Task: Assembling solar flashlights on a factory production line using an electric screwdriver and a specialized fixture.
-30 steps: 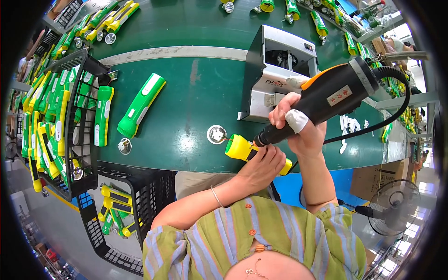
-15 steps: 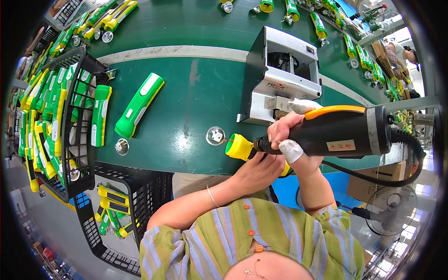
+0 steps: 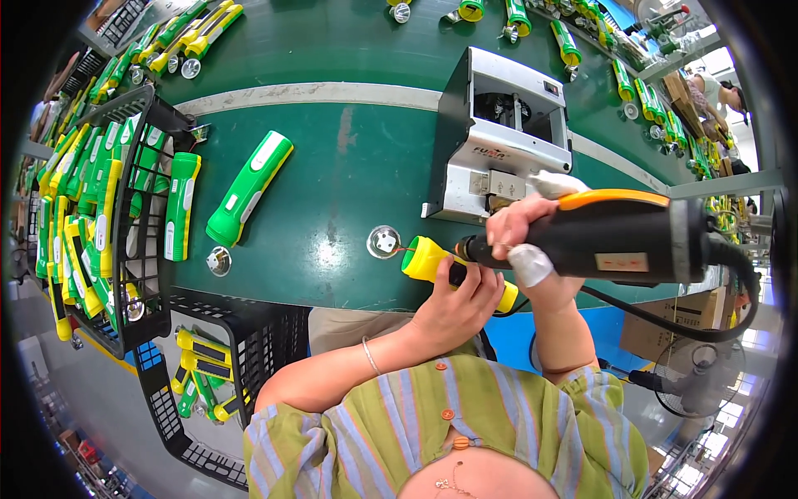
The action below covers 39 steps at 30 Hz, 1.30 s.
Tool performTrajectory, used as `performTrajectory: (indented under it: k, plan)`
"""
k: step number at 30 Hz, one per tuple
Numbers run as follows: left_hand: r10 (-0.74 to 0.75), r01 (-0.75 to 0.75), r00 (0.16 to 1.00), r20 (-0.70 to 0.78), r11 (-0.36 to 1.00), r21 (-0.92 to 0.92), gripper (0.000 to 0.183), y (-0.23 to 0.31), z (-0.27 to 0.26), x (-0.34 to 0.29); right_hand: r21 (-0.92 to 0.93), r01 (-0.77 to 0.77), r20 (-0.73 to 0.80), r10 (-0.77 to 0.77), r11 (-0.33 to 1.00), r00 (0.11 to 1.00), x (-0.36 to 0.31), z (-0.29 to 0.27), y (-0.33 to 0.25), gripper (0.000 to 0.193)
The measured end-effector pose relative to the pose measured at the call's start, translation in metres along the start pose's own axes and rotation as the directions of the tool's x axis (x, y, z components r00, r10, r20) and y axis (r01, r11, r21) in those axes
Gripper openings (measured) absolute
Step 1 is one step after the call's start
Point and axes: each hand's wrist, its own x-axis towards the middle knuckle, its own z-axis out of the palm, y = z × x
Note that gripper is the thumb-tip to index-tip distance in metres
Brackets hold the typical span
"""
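Note:
My right hand is wrapped round the front of a black electric screwdriver with an orange strip. White covers sit on some of its fingers. The screwdriver's tip points left, just above a yellow flashlight with a dark panel. My left hand grips that flashlight against the table's near edge, fingers closed over its body. A red wire runs from the flashlight's open head to a clear round reflector lying on the table. Left of these, a green flashlight lies with another reflector by its head.
A white and black machine stands beyond my right hand. Black crates of green and yellow flashlights stand at left, one lower crate near the table edge. A conveyor behind a pale rail carries more flashlights. The screwdriver's cable loops at right.
The screwdriver has shifted slightly right, and its tip has come away from the yellow flashlight. My left fingers have moved along the flashlight's body, showing more of the dark panel.

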Motion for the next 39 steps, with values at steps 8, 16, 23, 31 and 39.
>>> performTrajectory:
  k: [8,16,23,31,39]
  plan:
    - [0.072,-0.069,0.997,0.030,0.993,-0.094,0.036,-0.003,0.008,0.001,0.069,0.021,0.034,-0.024,0.997,0.999,-0.001,-0.001,-0.001,0.023]
    - [0.060,-0.053,0.997,0.041,0.987,-0.150,0.035,0.000,0.020,-0.003,0.048,-0.051,0.064,0.048,0.998,0.997,-0.001,0.002,0.006,0.020]
    - [-0.095,0.086,0.996,-0.002,0.914,-0.396,0.030,0.000,0.017,0.002,-0.187,-0.088,0.129,0.113,0.978,0.985,-0.007,-0.022,0.027,0.021]
    - [-0.072,0.053,0.997,-0.035,0.921,-0.386,0.029,0.001,0.024,-0.002,0.110,-0.306,-0.076,0.315,0.946,0.946,-0.004,0.001,0.013,0.020]
    - [-0.003,-0.001,1.000,-0.013,0.959,-0.284,0.028,0.000,0.028,-0.008,-0.162,-0.068,0.034,0.074,0.984,0.997,-0.010,-0.020,0.034,0.023]
